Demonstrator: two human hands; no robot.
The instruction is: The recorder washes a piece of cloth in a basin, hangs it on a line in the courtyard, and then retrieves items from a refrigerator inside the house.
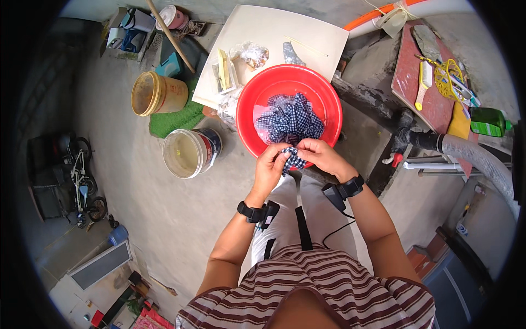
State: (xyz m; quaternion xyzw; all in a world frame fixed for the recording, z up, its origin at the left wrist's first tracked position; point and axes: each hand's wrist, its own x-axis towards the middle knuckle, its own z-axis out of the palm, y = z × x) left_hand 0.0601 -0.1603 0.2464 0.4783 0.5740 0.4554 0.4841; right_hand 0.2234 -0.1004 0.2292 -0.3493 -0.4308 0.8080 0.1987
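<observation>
A red plastic basin stands in front of me with a dark blue and white checked cloth bunched inside it. Part of that cloth comes up over the near rim, where both hands grip it. My left hand pinches the fabric between thumb and fingers. Close beside it, my right hand also has its thumb and fingers closed on the cloth. A small bunched end hangs below my fingers, just outside the rim. Whether the cloth is a garment cannot be made out.
A pale board lies under and behind the basin. To the left are a white bucket, a yellowish bucket and a green mat. At right, a red board bears a brush; a green bottle and grey hose lie near.
</observation>
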